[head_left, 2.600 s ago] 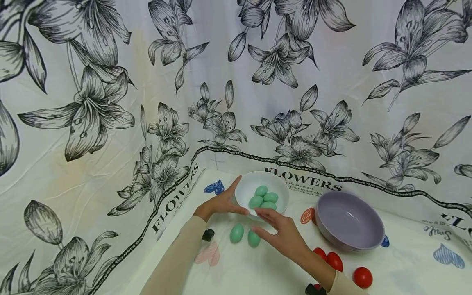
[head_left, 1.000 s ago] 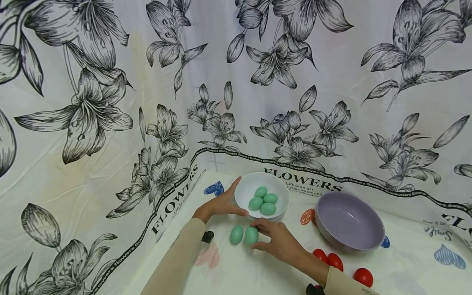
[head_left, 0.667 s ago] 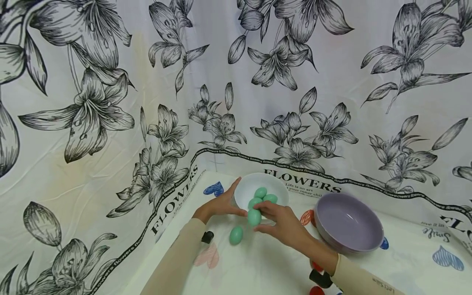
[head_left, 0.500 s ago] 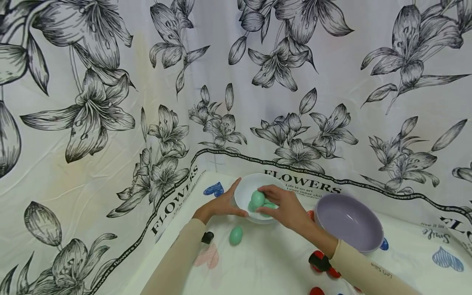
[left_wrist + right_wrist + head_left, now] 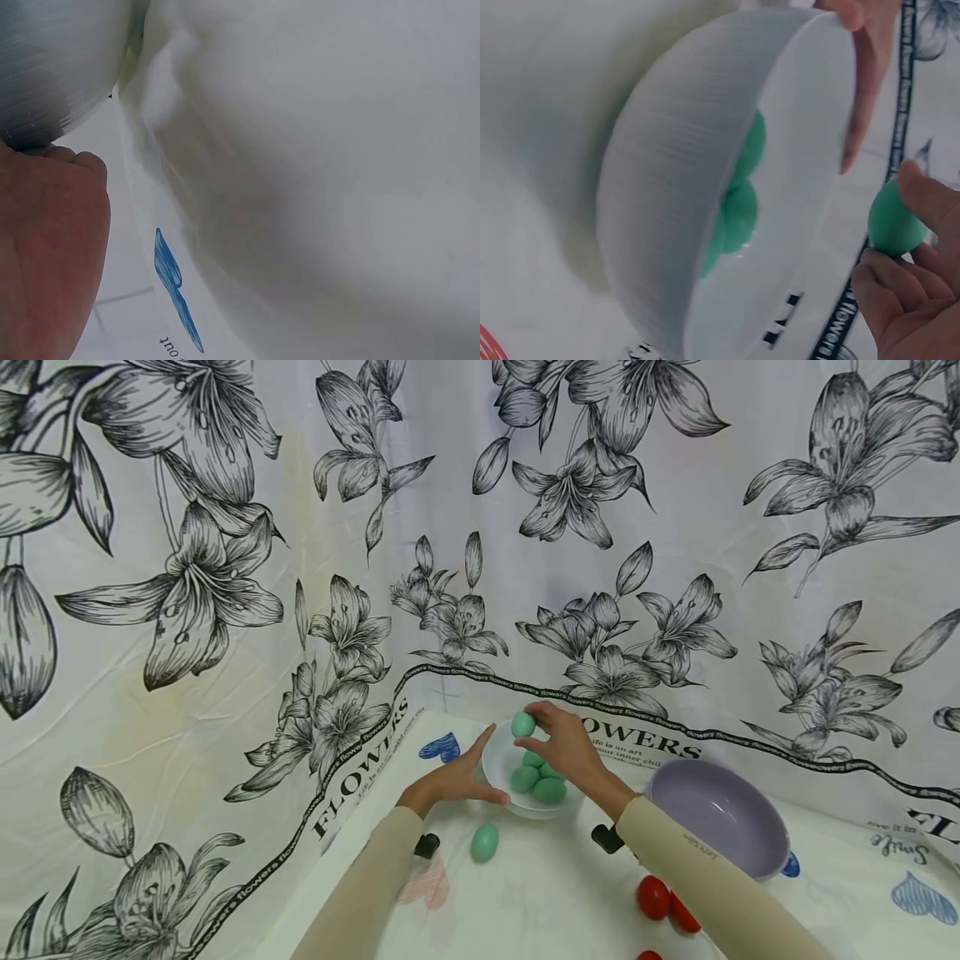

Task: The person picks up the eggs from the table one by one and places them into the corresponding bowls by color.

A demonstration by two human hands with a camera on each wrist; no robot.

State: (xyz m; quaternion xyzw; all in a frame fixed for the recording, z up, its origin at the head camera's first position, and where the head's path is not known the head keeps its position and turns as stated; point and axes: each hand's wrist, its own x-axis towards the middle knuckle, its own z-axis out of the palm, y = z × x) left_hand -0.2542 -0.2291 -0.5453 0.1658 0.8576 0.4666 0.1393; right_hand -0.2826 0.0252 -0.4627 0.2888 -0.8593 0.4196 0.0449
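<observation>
A white bowl stands near the table's back left, with several green eggs lying in it. My left hand holds the bowl from the left, thumb along the near side and fingers on the far left side. Above the bowl's far rim, my right hand pinches another green egg between thumb and fingers. The right wrist view shows this egg apart from the bowl. In front of the bowl, one more green egg rests on the cloth.
Right of the white bowl stands a purple bowl, partly covered by the right sleeve. Several red eggs lie near the right forearm, some partly hidden. A flower-printed cloth wall rises behind and to the left.
My right hand took a green egg from the cloth in front, lifted it and carried it over the white bowl to the far rim. My left hand stays at the bowl.
</observation>
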